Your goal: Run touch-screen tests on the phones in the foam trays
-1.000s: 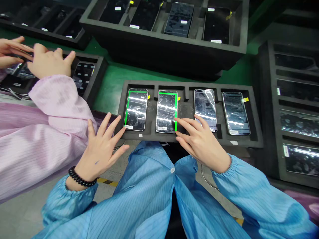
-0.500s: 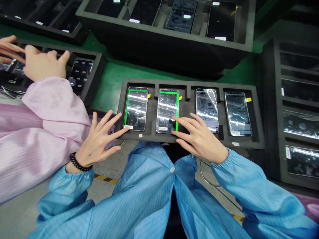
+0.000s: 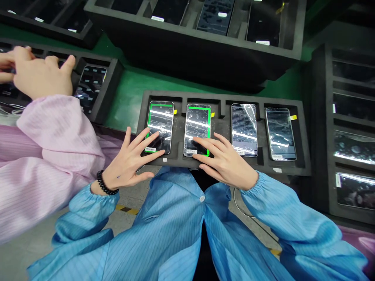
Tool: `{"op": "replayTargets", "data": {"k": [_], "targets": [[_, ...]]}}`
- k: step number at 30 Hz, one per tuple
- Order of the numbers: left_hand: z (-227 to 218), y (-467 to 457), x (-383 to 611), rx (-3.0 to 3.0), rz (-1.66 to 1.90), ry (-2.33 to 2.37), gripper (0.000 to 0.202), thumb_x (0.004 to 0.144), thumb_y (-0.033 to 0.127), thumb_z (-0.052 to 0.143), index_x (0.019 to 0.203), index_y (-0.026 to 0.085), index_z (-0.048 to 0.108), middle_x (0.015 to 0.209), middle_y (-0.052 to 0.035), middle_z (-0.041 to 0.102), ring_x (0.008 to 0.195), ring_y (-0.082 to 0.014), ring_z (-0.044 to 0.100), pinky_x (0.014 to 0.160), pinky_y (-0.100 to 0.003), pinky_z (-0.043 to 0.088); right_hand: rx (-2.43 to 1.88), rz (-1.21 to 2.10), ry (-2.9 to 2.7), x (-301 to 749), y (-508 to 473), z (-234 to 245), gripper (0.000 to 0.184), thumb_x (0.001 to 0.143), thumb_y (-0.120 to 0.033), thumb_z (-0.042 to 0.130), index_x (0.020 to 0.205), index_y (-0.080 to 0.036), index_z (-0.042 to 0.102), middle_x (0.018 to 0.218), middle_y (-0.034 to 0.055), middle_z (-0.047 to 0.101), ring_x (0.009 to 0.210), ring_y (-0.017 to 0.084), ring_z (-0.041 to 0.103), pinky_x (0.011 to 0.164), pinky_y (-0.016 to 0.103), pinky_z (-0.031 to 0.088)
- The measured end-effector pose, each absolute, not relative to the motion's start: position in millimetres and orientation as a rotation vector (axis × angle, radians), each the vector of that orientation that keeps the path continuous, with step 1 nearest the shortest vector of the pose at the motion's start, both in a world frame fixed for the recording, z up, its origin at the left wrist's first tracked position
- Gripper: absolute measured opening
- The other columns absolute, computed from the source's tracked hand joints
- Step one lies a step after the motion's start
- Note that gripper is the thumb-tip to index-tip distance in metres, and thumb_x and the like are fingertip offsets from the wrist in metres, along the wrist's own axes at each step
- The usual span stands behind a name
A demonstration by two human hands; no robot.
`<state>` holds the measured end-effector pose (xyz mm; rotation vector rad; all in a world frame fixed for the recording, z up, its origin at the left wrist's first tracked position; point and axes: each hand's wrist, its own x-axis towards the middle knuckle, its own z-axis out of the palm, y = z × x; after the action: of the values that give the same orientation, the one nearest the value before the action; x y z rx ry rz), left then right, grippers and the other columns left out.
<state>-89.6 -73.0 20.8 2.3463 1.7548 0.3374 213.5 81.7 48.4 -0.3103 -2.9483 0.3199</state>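
A black foam tray lies in front of me with several phones side by side in its slots. My left hand is spread open, its fingertips on the lower part of the leftmost phone, whose screen has a green border. My right hand is open too, fingers stretched over the bottom of the second phone, also green-bordered. The third phone and fourth phone show grey screens and are untouched.
A co-worker in a pink sleeve reaches over another foam tray at the left. A large foam tray of dark phones stands behind, and a stack of trays at the right. Green table surface shows between them.
Both my hands slid left and forward: the left fingers now rest on the leftmost phone, the right fingers cover the second phone's bottom. The co-worker's hand shifted left.
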Motion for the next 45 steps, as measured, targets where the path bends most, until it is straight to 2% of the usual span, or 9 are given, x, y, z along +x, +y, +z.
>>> {"op": "replayTargets", "data": {"k": [4,9,14,17,22,28,32,37,45], "targets": [[23.4,-69.0,-83.3,2.266,0.281,1.751,0.077,0.093,0.079,0.016,0.140,0.038,0.061,0.171,0.0014,0.025,0.161,-0.0351,0.013,0.127,-0.065,-0.004,-0.280,0.312,-2.933,207.4,81.1,47.8,0.029,0.103,-0.029,0.051,0.119,-0.018,0.072,0.154,0.0161,0.054,0.131,0.030,0.057,0.116,0.058,0.041],[24.7,-64.9,-77.5,2.196,0.277,1.766,0.080,0.092,0.081,0.013,0.138,0.038,0.063,0.169,0.0023,0.030,0.161,-0.0346,0.016,0.128,-0.064,-0.004,-0.251,0.293,-2.969,198.5,80.8,47.8,0.028,0.104,-0.031,0.049,0.118,-0.020,0.071,0.157,0.0153,0.050,0.133,0.028,0.056,0.117,0.058,0.039],[15.0,-60.5,-76.6,2.434,0.468,1.599,0.062,0.099,0.069,0.026,0.147,0.040,0.052,0.172,0.0018,0.018,0.161,-0.0317,0.013,0.128,-0.064,-0.003,-0.208,0.301,-2.980,191.7,81.6,47.4,0.028,0.104,-0.031,0.049,0.116,-0.019,0.071,0.158,0.0159,0.049,0.135,0.029,0.055,0.117,0.059,0.039],[12.2,-59.9,-77.0,2.492,0.483,1.588,0.062,0.101,0.066,0.024,0.149,0.037,0.050,0.173,-0.0003,0.013,0.162,-0.0328,0.011,0.128,-0.065,-0.003,-0.199,0.297,-2.966,190.9,82.4,46.7,0.027,0.104,-0.031,0.050,0.114,-0.019,0.071,0.157,0.0155,0.050,0.135,0.029,0.055,0.116,0.058,0.040],[14.2,-62.1,-78.2,2.453,0.466,1.660,0.066,0.099,0.070,0.018,0.147,0.040,0.052,0.173,0.0010,0.014,0.161,-0.0350,0.013,0.127,-0.068,-0.002,-0.187,0.284,-2.965,190.8,83.5,46.3,0.026,0.103,-0.032,0.052,0.114,-0.020,0.071,0.155,0.0155,0.053,0.134,0.028,0.056,0.116,0.058,0.040],[16.8,-54.9,-74.5,2.459,0.519,1.709,0.058,0.104,0.059,0.024,0.155,0.038,0.041,0.174,-0.0016,0.011,0.161,-0.0345,0.010,0.127,-0.067,-0.005,-0.213,0.280,-2.956,187.0,88.8,47.3,0.027,0.104,-0.032,0.050,0.112,-0.020,0.072,0.156,0.0159,0.052,0.134,0.030,0.056,0.115,0.060,0.040],[19.2,-46.8,-72.4,2.426,0.504,1.786,0.055,0.104,0.056,0.026,0.153,0.039,0.043,0.174,0.0005,0.009,0.162,-0.0324,0.010,0.128,-0.065,-0.007,-0.229,0.267,-2.946,183.7,95.0,47.2,0.028,0.104,-0.032,0.051,0.113,-0.020,0.073,0.156,0.0168,0.052,0.134,0.030,0.056,0.115,0.059,0.040],[19.9,-35.6,-74.8,2.342,0.488,1.854,0.052,0.104,0.056,0.027,0.148,0.041,0.050,0.174,0.0011,0.012,0.161,-0.0355,0.013,0.127,-0.068,-0.004,-0.273,0.241,-2.951,179.2,106.1,46.8,0.031,0.105,-0.034,0.049,0.119,-0.021,0.073,0.157,0.0168,0.050,0.133,0.030,0.056,0.115,0.058,0.039],[16.4,-16.2,-82.0,2.369,0.494,1.883,0.047,0.106,0.049,0.029,0.146,0.038,0.052,0.175,0.0044,0.004,0.162,-0.0332,0.006,0.127,-0.069,-0.004,-0.314,0.216,-2.989,171.5,125.4,44.7,0.033,0.105,-0.034,0.047,0.122,-0.022,0.073,0.159,0.0172,0.047,0.136,0.032,0.053,0.115,0.060,0.037]]}}
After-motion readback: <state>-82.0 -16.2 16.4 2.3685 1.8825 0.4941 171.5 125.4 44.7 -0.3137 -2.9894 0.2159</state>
